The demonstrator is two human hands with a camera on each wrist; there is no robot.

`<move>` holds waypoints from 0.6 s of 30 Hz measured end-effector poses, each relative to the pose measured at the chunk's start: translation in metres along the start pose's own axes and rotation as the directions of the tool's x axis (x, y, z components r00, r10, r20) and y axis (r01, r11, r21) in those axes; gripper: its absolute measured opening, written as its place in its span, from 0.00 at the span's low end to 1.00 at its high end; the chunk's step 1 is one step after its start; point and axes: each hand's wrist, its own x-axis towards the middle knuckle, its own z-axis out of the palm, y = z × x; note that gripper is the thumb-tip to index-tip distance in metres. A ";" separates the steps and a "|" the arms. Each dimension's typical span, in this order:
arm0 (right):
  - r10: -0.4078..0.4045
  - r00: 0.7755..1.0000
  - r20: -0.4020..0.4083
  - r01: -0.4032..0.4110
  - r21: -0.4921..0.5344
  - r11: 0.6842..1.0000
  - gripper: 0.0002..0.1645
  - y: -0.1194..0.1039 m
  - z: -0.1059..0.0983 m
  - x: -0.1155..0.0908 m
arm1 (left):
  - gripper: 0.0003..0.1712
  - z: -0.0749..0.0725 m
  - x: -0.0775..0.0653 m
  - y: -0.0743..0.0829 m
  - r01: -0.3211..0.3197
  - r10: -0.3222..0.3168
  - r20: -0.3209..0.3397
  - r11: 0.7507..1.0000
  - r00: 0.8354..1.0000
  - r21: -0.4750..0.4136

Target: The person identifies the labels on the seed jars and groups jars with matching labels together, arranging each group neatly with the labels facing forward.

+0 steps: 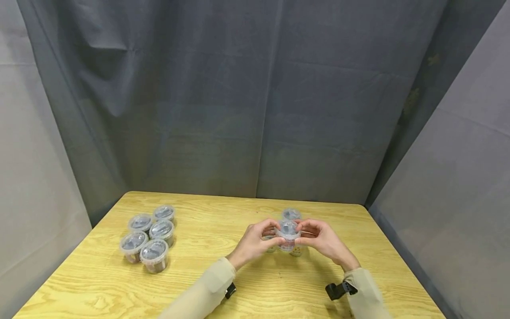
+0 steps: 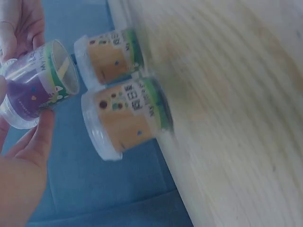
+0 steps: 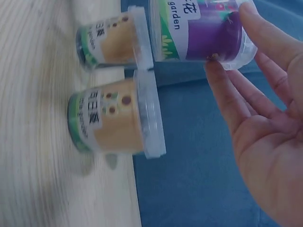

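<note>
A small plastic cup with a purple label and clear lid (image 1: 287, 243) is held off the table between both hands. My left hand (image 1: 255, 243) grips its left side with thumb and fingers. On the opposite side, my right hand (image 1: 322, 240) holds it the same way. The left wrist view shows the purple cup (image 2: 35, 90) raised beside the tops of two orange-labelled cups (image 2: 128, 118), which stand on the table. Those orange-labelled cups (image 3: 116, 118) also appear in the right wrist view. Behind the held cup another lidded cup (image 1: 291, 214) is partly hidden.
At the left of the wooden table (image 1: 207, 221) stands a cluster of several lidded cups (image 1: 154, 256). A dark grey curtain (image 1: 207, 110) hangs behind the table. Pale panels (image 1: 450, 186) rise along both sides.
</note>
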 end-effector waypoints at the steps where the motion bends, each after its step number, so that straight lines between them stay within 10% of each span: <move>1: 0.004 1.000 0.000 -0.004 0.002 1.000 0.18 0.001 -0.001 -0.002 | 0.15 0.002 0.000 0.000 -0.005 0.005 0.006 1.000 1.000 0.004; 18: 0.094 0.993 0.077 -0.087 -0.087 0.992 0.17 0.021 -0.022 -0.026 | 0.09 0.026 -0.002 0.004 0.060 -0.076 0.178 0.994 0.981 0.095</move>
